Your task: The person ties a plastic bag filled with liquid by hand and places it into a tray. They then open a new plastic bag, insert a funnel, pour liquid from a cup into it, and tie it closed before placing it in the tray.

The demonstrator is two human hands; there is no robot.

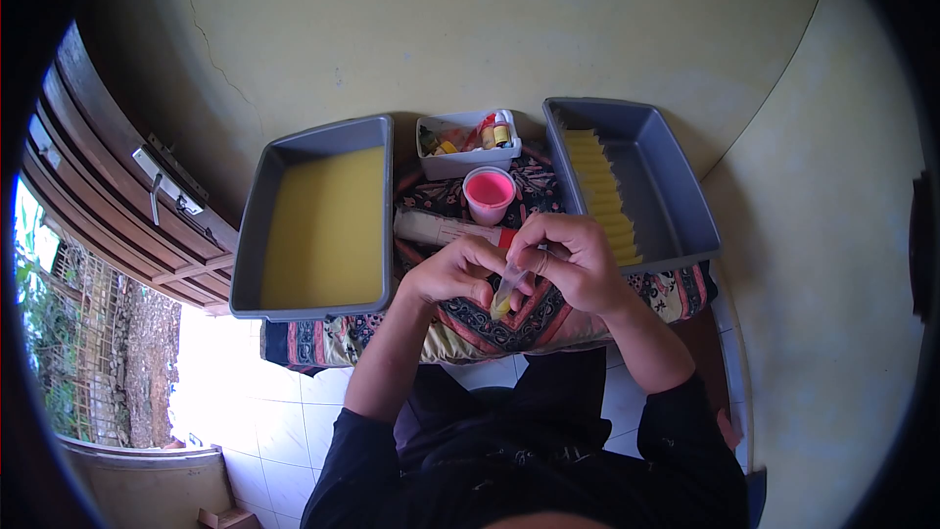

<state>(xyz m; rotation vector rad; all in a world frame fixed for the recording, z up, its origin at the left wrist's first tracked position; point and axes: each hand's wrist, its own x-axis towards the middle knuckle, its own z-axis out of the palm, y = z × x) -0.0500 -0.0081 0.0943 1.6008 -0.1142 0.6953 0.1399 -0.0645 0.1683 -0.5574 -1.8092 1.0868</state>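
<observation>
At the fingertips of our right hand (568, 260), thumb and forefinger are pressing together on the upper end of a small clear plastic bag (506, 294). We are taking this bag as our clock centre, so the right hand is sitting at two o'clock. Our left hand (452, 272) is working at ten o'clock; its thumb is standing apart from its forefinger, and we are unable to determine whether any left finger is gripping the film. The bag is hanging tilted between both hands, seen against a patterned cloth (328, 341), with yellow matter (501, 308) showing at its lower end.

On handling, we are judging that the step is calling for a firm right pinch, contents settled low, and left fingers steadying the film without squeezing.

Further out, a pale tube (436, 227) is lying toward eleven o'clock. A cup (492, 216) with pink contents is standing at twelve, a white box (460, 168) holding small bottles (501, 129) just beyond. One grey tray (313, 313) is holding a yellow layer at ten; a second grey tray (666, 167), between one and two, is holding a ridged yellow piece (592, 186).
</observation>
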